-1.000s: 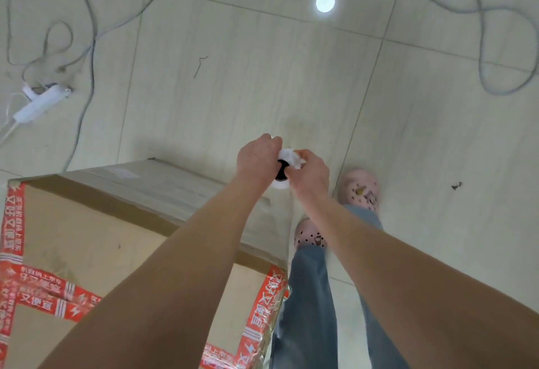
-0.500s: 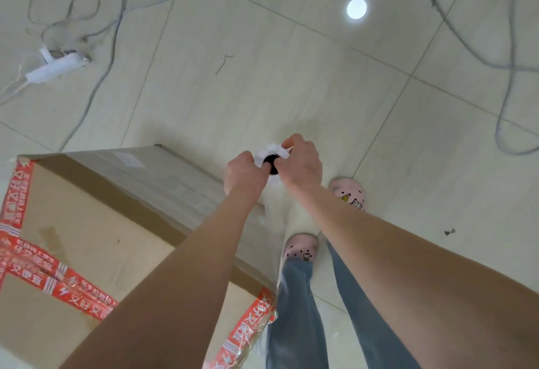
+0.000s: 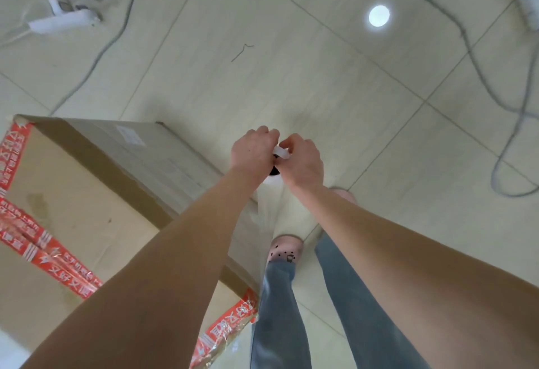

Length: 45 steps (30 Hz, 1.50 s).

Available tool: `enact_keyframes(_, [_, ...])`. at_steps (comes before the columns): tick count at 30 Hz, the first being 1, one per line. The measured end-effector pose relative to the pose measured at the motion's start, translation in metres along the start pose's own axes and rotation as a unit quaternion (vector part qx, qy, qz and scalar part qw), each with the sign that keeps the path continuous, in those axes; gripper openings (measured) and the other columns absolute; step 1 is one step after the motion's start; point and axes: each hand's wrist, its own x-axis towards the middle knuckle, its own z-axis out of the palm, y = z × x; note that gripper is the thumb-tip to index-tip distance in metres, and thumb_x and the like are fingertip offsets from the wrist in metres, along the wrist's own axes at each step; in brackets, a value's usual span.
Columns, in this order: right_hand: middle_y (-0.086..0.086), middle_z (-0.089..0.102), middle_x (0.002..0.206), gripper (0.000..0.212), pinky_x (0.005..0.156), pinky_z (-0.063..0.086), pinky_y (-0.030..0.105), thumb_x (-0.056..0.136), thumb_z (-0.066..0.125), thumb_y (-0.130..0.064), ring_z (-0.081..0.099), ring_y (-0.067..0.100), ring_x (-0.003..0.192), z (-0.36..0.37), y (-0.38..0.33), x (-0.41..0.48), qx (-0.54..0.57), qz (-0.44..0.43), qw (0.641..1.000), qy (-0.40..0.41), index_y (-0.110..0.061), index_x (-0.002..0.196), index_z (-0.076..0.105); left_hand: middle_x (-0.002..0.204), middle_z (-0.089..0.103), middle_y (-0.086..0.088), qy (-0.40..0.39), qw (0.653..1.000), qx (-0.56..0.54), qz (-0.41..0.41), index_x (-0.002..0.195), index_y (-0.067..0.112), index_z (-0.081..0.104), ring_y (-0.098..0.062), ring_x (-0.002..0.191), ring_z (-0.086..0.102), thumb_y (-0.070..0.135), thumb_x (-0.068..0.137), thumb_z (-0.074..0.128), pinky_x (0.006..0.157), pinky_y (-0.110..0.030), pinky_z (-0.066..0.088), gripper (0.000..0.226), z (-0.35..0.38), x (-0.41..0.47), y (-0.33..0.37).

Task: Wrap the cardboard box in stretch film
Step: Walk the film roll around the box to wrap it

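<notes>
Both hands closed on top of the film roll (image 3: pixel 273 182): left hand (image 3: pixel 253 151) at 9 o'clock of the core, right hand (image 3: pixel 302 161) at 3. Film (image 3: pixel 269 217) hangs below, against the box's (image 3: pixel 87 193) near corner. Box at 8 o'clock. Risks: slack film bunching at the corner; cables (image 3: pixel 481 62) underfoot.

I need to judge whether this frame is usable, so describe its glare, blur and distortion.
Head view: a round lamp reflection glares on the glossy floor; wide-angle bending curves the tile lines and stretches the forearms; the power strip and cables look soft; both hands, shut on the film roll, hide most of it; the box is evenly lit.
</notes>
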Motion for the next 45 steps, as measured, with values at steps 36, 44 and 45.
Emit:
enact_keyframes(36, [-0.004, 0.063, 0.111, 0.036, 0.073, 0.036, 0.022, 0.082, 0.055, -0.017, 0.058, 0.016, 0.099, 0.031, -0.113, 0.047, -0.061, -0.046, 0.996, -0.049, -0.024, 0.117, 0.06, 0.104, 0.057, -0.011, 0.018, 0.975, -0.149, -0.166, 0.106, 0.01, 0.055, -0.031, 0.092, 0.058, 0.011, 0.086, 0.051, 0.064, -0.031, 0.038, 0.02, -0.043, 0.038, -0.097])
enact_keyframes(44, [-0.002, 0.051, 0.094, 0.055, 0.076, 0.052, 0.035, 0.082, 0.065, -0.031, 0.063, 0.025, 0.085, 0.064, -0.16, 0.057, 0.01, 0.034, 0.996, -0.081, -0.018, 0.131, 0.043, 0.08, 0.065, -0.005, 0.046, 0.832, -0.388, -0.394, 0.079, 0.014, 0.05, -0.025, 0.076, 0.061, 0.033, 0.083, 0.059, 0.055, -0.025, 0.039, 0.022, -0.042, 0.038, -0.15])
enact_keyframes(45, [-0.001, 0.052, 0.095, 0.056, 0.08, 0.054, 0.037, 0.081, 0.066, -0.031, 0.065, 0.026, 0.087, 0.07, -0.167, 0.058, 0.034, 0.037, 0.995, -0.085, -0.018, 0.131, 0.044, 0.079, 0.069, -0.005, 0.041, 0.805, -0.42, -0.417, 0.075, 0.014, 0.05, -0.024, 0.076, 0.066, 0.037, 0.082, 0.059, 0.058, -0.025, 0.045, 0.025, -0.04, 0.038, -0.157])
